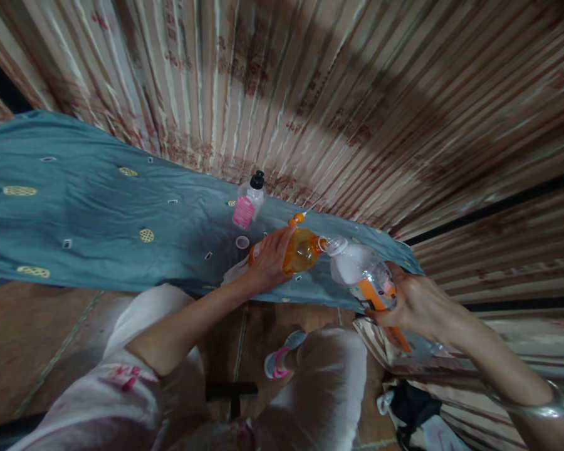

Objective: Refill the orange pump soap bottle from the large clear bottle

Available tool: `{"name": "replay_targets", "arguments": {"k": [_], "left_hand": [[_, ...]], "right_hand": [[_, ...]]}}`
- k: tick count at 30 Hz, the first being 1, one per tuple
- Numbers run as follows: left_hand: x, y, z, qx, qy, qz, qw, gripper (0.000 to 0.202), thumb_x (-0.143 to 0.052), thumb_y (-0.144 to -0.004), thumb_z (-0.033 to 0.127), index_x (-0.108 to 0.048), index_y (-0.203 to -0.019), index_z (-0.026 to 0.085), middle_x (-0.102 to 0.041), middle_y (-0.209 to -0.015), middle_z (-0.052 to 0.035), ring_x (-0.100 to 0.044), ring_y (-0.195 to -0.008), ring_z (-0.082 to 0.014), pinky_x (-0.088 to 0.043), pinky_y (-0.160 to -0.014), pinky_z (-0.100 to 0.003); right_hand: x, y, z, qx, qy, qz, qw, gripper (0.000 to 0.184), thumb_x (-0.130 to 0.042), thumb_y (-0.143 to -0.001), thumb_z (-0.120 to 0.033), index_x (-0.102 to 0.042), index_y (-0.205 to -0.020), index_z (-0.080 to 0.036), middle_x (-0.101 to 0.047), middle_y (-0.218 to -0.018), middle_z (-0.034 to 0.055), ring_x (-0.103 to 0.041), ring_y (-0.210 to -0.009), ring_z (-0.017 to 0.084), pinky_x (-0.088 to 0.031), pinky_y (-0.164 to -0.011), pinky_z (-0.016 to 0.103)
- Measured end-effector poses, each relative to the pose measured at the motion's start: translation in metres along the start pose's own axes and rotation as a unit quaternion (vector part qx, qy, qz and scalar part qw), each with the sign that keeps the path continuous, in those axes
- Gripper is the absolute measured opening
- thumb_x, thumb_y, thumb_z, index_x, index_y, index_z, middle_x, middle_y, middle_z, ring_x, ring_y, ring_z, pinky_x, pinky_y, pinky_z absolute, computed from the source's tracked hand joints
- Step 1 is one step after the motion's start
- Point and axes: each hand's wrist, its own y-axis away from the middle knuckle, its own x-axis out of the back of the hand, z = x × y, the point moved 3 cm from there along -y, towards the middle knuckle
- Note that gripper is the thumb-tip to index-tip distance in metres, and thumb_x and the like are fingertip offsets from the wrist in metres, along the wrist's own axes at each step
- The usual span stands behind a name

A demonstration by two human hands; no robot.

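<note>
My left hand [273, 254] is wrapped round a bottle of orange liquid [305, 249], which lies tilted with its neck to the right. My right hand [411, 300] grips a large clear plastic bottle [355, 263] with an orange label, its neck tipped up to the left. The two bottle mouths meet or nearly meet; I cannot tell whether liquid passes between them. Left of the orange bottle a small white cap [242, 242] rests on the cloth. Behind it stands a clear pump bottle [249, 203] with a pink label and black top. Small orange pieces [297, 218] lie beyond my left hand.
A teal cloth [98, 219] with pineapple prints covers the long surface before me. Pleated patterned curtains [263, 81] hang right behind it. My knees are under its near edge, and a bag with dark and white items [416, 407] sits on the floor at right.
</note>
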Motion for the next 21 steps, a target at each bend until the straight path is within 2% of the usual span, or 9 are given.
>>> {"name": "replay_targets", "arguments": {"k": [9, 16, 21], "left_hand": [[-0.0013, 0.0016, -0.002, -0.005, -0.001, 0.007, 1.0, 0.105, -0.084, -0.089, 0.036, -0.028, -0.173, 0.01, -0.059, -0.164, -0.0293, -0.061, -0.153, -0.0427, -0.058, -0.12, -0.06], [-0.0016, -0.0001, -0.0019, -0.004, 0.002, 0.0, 1.0, 0.102, -0.082, -0.09, 0.041, -0.03, -0.171, 0.006, -0.057, -0.163, -0.032, -0.061, -0.152, -0.0439, -0.057, -0.119, -0.06], [0.0003, 0.0003, -0.0017, -0.006, -0.008, 0.004, 1.0, 0.104, -0.083, -0.092, 0.044, -0.029, -0.174, 0.01, -0.059, -0.163, -0.0291, -0.062, -0.151, -0.0431, -0.059, -0.117, -0.06]], "right_hand": [[-0.0001, 0.0008, -0.002, -0.008, -0.004, -0.017, 1.0, 0.047, -0.065, -0.064, -0.053, -0.045, -0.099, -0.029, -0.064, -0.072, -0.0001, -0.067, -0.07, 0.029, -0.042, -0.066, 0.035], [-0.0025, 0.0001, 0.0018, 0.001, -0.014, -0.014, 1.0, 0.048, -0.068, -0.066, -0.052, -0.049, -0.103, -0.028, -0.071, -0.076, 0.0038, -0.075, -0.083, 0.036, -0.045, -0.066, 0.035], [-0.0015, 0.0005, 0.0013, 0.009, -0.018, 0.001, 1.0, 0.041, -0.069, -0.065, -0.048, -0.05, -0.096, -0.029, -0.07, -0.071, 0.0016, -0.071, -0.072, 0.031, -0.044, -0.064, 0.034]]}}
